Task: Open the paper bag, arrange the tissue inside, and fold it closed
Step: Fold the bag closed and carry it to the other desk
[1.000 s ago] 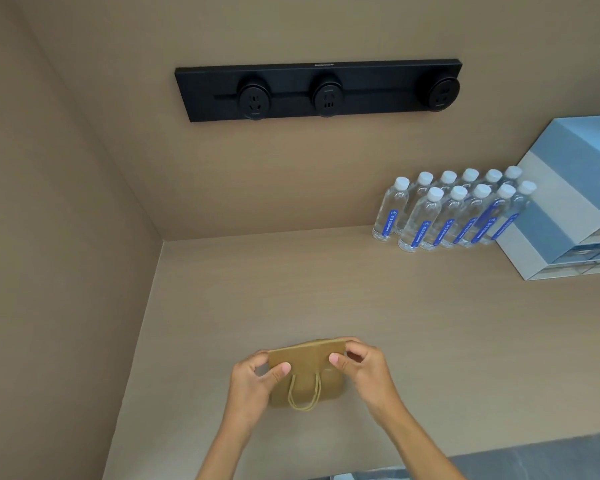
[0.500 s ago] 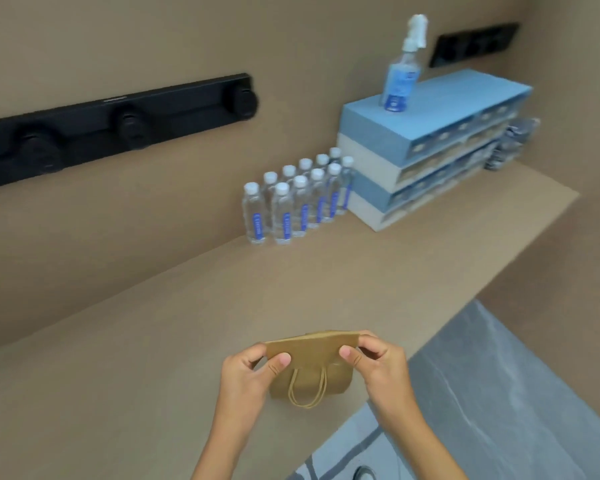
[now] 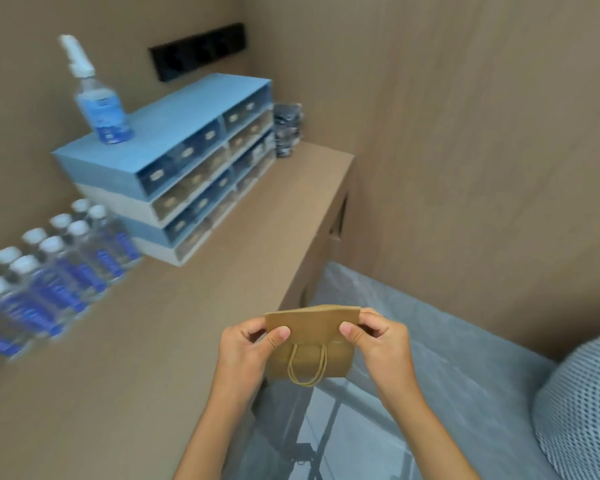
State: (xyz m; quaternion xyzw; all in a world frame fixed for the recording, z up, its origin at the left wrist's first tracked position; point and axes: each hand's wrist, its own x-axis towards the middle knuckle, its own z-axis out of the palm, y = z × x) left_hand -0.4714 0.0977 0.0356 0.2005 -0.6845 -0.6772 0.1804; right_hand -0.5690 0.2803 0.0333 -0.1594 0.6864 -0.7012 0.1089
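A small brown paper bag (image 3: pixel 312 327) with twine handles hangs in the air past the front edge of the beige counter (image 3: pixel 125 358). Its top part is folded over toward me, and the handles dangle down its front. My left hand (image 3: pixel 248 353) pinches the folded top at the left corner, thumb in front. At the right corner, my right hand (image 3: pixel 378 344) pinches it the same way. No tissue is visible; the bag's inside is hidden.
Several water bottles (image 3: pixel 49 271) stand in rows at the counter's left. A blue and white drawer unit (image 3: pixel 174 174) sits at the back with a spray bottle (image 3: pixel 96 98) on top. Grey floor (image 3: pixel 430 341) and a mesh chair (image 3: pixel 582 410) lie to the right.
The view has swung to the right, away from the wall outlets toward the counter's end. Both hands kept their pinch on the bag, which now hangs off the counter over the floor.
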